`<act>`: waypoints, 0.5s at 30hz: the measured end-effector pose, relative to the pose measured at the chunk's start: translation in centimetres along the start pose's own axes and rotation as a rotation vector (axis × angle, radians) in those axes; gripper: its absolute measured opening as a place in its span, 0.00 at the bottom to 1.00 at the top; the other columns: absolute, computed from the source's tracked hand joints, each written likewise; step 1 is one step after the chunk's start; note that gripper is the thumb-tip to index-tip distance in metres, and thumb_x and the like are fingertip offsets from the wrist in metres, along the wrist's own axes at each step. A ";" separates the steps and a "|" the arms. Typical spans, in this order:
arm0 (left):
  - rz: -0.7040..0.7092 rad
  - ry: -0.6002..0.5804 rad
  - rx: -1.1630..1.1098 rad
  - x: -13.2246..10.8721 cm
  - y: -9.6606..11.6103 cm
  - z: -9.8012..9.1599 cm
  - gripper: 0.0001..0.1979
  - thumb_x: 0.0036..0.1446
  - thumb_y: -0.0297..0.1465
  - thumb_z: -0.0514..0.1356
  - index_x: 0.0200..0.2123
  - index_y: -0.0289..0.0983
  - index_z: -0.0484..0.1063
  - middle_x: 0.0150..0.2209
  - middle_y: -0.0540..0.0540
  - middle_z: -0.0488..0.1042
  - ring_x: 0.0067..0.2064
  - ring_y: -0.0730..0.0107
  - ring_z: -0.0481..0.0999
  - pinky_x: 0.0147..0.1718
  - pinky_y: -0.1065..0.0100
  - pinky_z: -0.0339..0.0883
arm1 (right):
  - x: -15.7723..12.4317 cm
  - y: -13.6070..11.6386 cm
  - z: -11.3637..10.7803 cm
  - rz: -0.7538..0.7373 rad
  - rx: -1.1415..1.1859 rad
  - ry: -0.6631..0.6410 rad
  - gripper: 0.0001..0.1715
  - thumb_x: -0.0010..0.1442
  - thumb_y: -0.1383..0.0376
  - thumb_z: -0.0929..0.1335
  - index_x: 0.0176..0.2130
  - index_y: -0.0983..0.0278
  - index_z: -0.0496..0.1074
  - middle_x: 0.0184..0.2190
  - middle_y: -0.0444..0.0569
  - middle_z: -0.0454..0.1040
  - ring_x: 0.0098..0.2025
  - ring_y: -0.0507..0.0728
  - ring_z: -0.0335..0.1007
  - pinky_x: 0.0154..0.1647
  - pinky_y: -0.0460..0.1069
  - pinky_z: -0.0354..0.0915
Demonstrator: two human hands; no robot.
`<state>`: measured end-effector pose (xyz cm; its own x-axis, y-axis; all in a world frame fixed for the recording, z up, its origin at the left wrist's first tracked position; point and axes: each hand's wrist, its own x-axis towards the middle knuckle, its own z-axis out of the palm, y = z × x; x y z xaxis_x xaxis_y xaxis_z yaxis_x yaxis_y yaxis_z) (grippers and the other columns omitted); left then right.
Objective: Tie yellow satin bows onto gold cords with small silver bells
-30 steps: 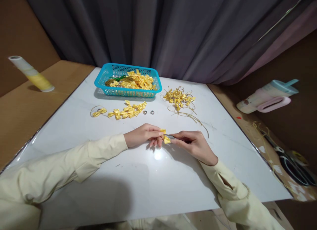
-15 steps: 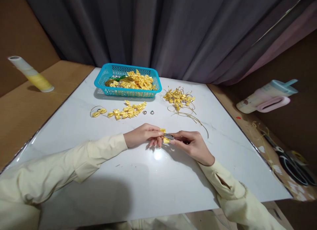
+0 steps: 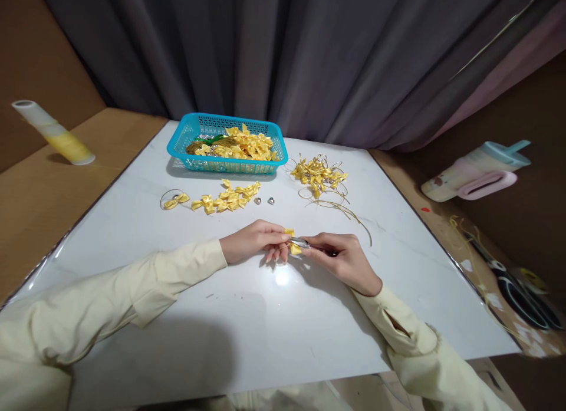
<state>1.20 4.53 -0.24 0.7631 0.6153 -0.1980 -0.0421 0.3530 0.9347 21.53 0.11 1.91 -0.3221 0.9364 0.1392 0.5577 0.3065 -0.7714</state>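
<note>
Between finger and thumb, my left hand (image 3: 260, 241) pinches a small yellow ribbon bow (image 3: 295, 249) above the white table. My right hand (image 3: 347, 257) is closed around a pair of pliers (image 3: 300, 242), whose metal jaws reach across the bow toward my left fingertips. Whatever lies between the jaws is too small to make out. Beyond my hands lie a row of yellow bows (image 3: 227, 199) and two small silver heart-shaped pieces (image 3: 271, 201). One bow with a cord loop (image 3: 175, 201) sits to the left.
A blue basket (image 3: 225, 166) of bows and gold cords stands at the back. Right of it is a pile of corded bows (image 3: 319, 174). A ribbon-wrapped tube (image 3: 57, 137) stands left; a tumbler (image 3: 477, 170) and black-handled scissors (image 3: 515, 296) are on the right.
The pliers' jaws have tilted slightly against the bow. Both hands otherwise stay in nearly the same place, and the whole view has shifted a touch.
</note>
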 end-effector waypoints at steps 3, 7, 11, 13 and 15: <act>-0.001 0.004 0.000 0.0 0.1 0.1 0.14 0.52 0.37 0.59 0.27 0.29 0.70 0.23 0.45 0.74 0.21 0.79 0.66 0.18 0.76 0.60 | 0.1 -0.1 -0.1 -0.014 -0.033 0.009 0.16 0.55 0.57 0.68 0.33 0.68 0.78 0.23 0.49 0.75 0.19 0.48 0.58 0.20 0.44 0.55; -0.005 0.015 0.009 -0.1 0.2 0.2 0.14 0.52 0.37 0.59 0.27 0.29 0.70 0.23 0.45 0.74 0.22 0.79 0.67 0.18 0.76 0.60 | 0.1 -0.2 -0.3 0.030 0.030 0.004 0.17 0.53 0.56 0.69 0.33 0.68 0.78 0.24 0.50 0.76 0.21 0.49 0.62 0.21 0.45 0.58; -0.006 0.023 0.015 -0.1 0.2 0.2 0.15 0.52 0.37 0.60 0.26 0.29 0.69 0.22 0.45 0.73 0.21 0.79 0.67 0.18 0.76 0.59 | 0.1 0.1 -0.5 0.114 0.147 0.040 0.19 0.49 0.55 0.71 0.34 0.69 0.77 0.26 0.52 0.77 0.23 0.52 0.67 0.22 0.46 0.63; -0.005 0.024 0.020 -0.1 0.3 0.2 0.15 0.52 0.37 0.59 0.26 0.29 0.69 0.22 0.45 0.73 0.21 0.79 0.67 0.18 0.76 0.59 | 0.1 0.2 -0.6 0.133 0.167 0.042 0.19 0.48 0.55 0.71 0.34 0.69 0.77 0.26 0.52 0.77 0.23 0.52 0.67 0.21 0.46 0.63; -0.004 0.020 0.025 -0.1 0.3 0.2 0.15 0.53 0.37 0.59 0.26 0.29 0.69 0.22 0.44 0.73 0.21 0.79 0.67 0.18 0.76 0.59 | 0.1 0.2 -0.6 0.131 0.168 0.023 0.19 0.48 0.56 0.71 0.33 0.69 0.77 0.26 0.52 0.77 0.23 0.52 0.67 0.22 0.46 0.63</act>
<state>1.27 4.45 0.13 0.7501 0.6280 -0.2073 -0.0226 0.3376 0.9410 22.04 0.38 2.12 -0.2363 0.9707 0.0434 0.4579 0.1506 -0.8761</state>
